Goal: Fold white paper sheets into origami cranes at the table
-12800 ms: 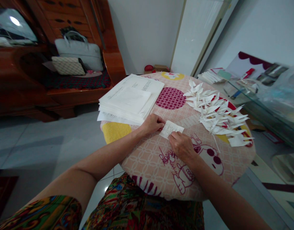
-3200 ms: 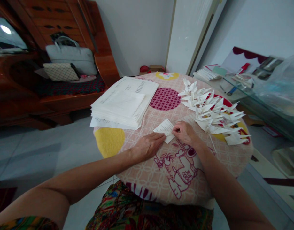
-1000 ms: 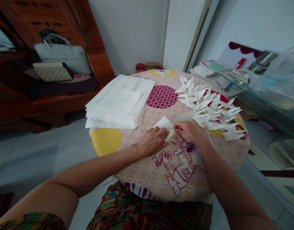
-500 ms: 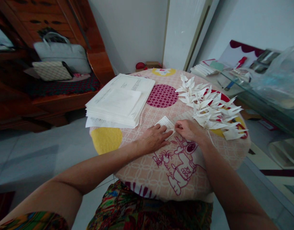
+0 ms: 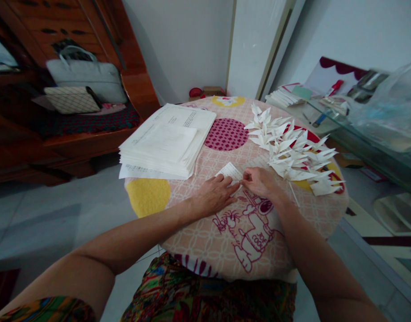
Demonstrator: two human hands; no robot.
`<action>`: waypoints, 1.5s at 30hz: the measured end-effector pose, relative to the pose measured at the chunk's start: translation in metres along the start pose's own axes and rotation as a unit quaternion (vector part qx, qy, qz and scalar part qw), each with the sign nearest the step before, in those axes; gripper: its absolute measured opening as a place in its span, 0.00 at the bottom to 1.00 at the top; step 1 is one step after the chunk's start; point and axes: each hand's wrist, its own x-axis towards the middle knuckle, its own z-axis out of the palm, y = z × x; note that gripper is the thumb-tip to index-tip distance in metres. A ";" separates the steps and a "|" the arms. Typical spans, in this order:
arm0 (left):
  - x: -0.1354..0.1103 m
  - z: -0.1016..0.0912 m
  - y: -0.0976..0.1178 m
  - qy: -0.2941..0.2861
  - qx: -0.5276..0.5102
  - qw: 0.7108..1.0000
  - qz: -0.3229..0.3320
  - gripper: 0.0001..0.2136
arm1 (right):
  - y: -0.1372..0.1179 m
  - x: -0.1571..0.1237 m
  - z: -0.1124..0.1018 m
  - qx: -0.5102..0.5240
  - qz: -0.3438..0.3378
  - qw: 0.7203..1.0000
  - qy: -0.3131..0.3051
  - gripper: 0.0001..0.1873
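Observation:
A small folded piece of printed paper [image 5: 229,171] lies on the round cloth-covered table [image 5: 199,241], partly hidden beneath my hands. My left hand [image 5: 215,193] rests flat across its near side, fingers stretched out and pressing it down. At the paper's right edge, my right hand [image 5: 259,181] is closed, thumb and forefinger pinching the edge. Just beyond that hand, several folded white paper cranes [image 5: 286,147] spread over the right side of the cloth.
A thick stack of printed sheets [image 5: 165,138] sits at the table's back left. To the right stands a glass-topped stand [image 5: 362,147] with a plastic bag [image 5: 389,112] on it. A wooden bench [image 5: 91,134] at the left bears a grey handbag [image 5: 88,76].
My right hand has shifted slightly left along the paper, its fingertips now closer to my left fingers. My left hand stays in place.

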 end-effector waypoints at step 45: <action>-0.048 -0.003 -0.022 0.059 -0.143 0.988 0.018 0.14 | 0.003 0.006 0.027 0.227 -0.041 0.971 0.070 0.04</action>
